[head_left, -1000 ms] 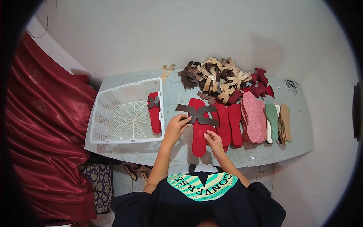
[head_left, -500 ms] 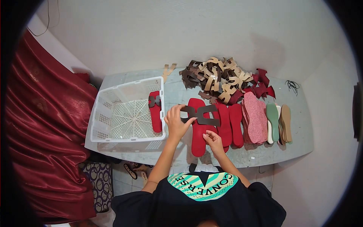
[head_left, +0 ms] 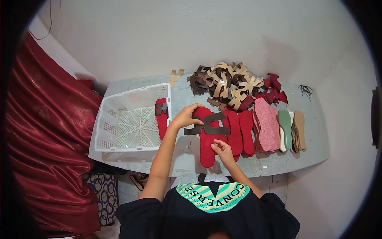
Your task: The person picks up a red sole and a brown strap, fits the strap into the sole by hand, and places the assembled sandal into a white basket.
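Note:
A dark brown H-shaped strap piece (head_left: 215, 130) lies across a red shoe sole (head_left: 207, 153) on the table. My left hand (head_left: 187, 118) is closed at the sole's upper left edge, pinching one upper arm of the strap there; the fingertips are partly hidden. The strap's lower left arm sticks out free past the sole. My right hand (head_left: 223, 151) pinches the sole's right edge below the strap, thumb and forefinger close together. More red soles (head_left: 247, 133) lie just to the right.
To the left stands a white plastic basket (head_left: 135, 149) holding a red sole with a dark strap (head_left: 162, 119). At the back is a pile of brown and beige strap pieces (head_left: 227, 81), with maroon ones (head_left: 273, 82) beside it. Pink (head_left: 266, 125), green (head_left: 285, 129) and tan soles (head_left: 299, 129) line the right.
My left hand has moved up and right from the strap's left side to the sole's upper edge. The strap sits slightly lower and tilted. My right hand has stayed by the sole's right edge.

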`<state>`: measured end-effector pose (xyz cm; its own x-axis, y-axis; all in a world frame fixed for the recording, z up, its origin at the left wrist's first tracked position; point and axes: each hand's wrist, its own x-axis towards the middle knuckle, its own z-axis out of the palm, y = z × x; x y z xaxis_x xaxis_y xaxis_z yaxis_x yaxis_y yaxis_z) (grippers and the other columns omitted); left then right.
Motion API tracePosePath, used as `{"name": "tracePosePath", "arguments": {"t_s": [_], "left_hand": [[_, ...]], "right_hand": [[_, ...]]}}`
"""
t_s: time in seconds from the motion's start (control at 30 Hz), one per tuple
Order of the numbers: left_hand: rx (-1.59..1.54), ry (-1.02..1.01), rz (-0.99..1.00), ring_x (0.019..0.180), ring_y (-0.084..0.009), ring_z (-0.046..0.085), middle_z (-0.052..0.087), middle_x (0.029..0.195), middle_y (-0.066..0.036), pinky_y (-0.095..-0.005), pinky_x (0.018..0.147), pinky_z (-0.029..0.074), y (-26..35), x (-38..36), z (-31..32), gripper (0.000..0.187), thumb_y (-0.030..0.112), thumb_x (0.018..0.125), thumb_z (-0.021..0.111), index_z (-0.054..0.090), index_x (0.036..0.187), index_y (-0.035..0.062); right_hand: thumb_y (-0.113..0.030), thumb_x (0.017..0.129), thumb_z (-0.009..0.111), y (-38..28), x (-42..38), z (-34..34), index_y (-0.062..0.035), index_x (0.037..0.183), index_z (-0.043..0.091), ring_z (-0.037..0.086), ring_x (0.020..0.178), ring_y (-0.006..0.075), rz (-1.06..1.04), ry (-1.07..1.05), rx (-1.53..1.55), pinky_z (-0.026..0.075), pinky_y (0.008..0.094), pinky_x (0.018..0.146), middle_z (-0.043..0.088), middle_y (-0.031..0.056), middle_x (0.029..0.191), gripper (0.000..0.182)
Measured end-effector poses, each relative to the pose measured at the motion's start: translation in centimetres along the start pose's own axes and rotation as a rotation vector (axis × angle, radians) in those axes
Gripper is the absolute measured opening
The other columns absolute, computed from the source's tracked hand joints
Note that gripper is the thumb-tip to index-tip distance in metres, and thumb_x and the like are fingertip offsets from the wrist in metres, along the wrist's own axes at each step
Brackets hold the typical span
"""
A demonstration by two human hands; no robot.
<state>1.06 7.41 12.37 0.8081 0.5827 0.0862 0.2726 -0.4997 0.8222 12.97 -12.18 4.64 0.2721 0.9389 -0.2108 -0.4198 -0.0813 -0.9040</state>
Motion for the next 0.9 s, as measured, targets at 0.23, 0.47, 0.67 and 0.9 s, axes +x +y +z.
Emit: {"name": "tracePosePath", "arguments": {"t_s": [0.23, 0.47, 0.67, 0.9], "left_hand": [[0.034, 0.038, -0.017, 0.087, -0.0246, 0.055, 0.056, 0.097, -0.014, -0.0319, 0.075, 0.044, 0.1, -0.3, 0.3, 0.061, 0.014, 0.052, 0.076, 0.049, 0.106, 0.0013], [-0.03, 0.088, -0.09, 0.082, -0.0239, 0.056, 0.057, 0.093, -0.014, -0.0308, 0.073, 0.044, 0.6, -0.6, 0.7, 0.057, 0.014, 0.055, 0.075, 0.05, 0.104, 0.0014], [-0.033, 0.013, 0.103, 0.084, -0.0159, 0.054, 0.056, 0.096, -0.009, -0.0275, 0.072, 0.043, -1.7, -0.4, 0.8, 0.059, 0.013, 0.057, 0.075, 0.048, 0.109, 0.0029], [-0.001, -0.049, 0.003, 0.096, -0.026, 0.05, 0.05, 0.108, -0.014, -0.0364, 0.083, 0.039, -0.9, -1.1, 0.3, 0.066, 0.021, 0.054, 0.075, 0.047, 0.112, 0.0072]], "right_hand": [[-0.008, 0.077, 0.059, 0.0, 0.0, -0.2, 0.0016, 0.098, 0.051, 0.053, 0.076, 0.0048, -0.002, 0.006, -0.007, 0.044, 0.0167, 0.065, 0.054, -0.0004, 0.082, 0.025], [-0.009, 0.078, 0.058, 0.6, 0.3, -0.4, 0.0014, 0.097, 0.052, 0.053, 0.075, 0.0048, -0.008, 0.005, -0.021, 0.044, 0.0169, 0.064, 0.054, -0.0002, 0.082, 0.022], [-0.011, 0.078, 0.058, 0.7, -0.1, -0.1, -0.0006, 0.099, 0.053, 0.053, 0.073, 0.0057, 0.026, -0.079, -0.002, 0.046, 0.0198, 0.063, 0.055, -0.0009, 0.082, 0.023], [-0.01, 0.078, 0.058, 0.6, 0.0, 0.0, -0.0005, 0.1, 0.053, 0.053, 0.074, 0.0058, 0.024, -0.073, -0.012, 0.046, 0.0201, 0.064, 0.055, -0.0009, 0.082, 0.024]]}}
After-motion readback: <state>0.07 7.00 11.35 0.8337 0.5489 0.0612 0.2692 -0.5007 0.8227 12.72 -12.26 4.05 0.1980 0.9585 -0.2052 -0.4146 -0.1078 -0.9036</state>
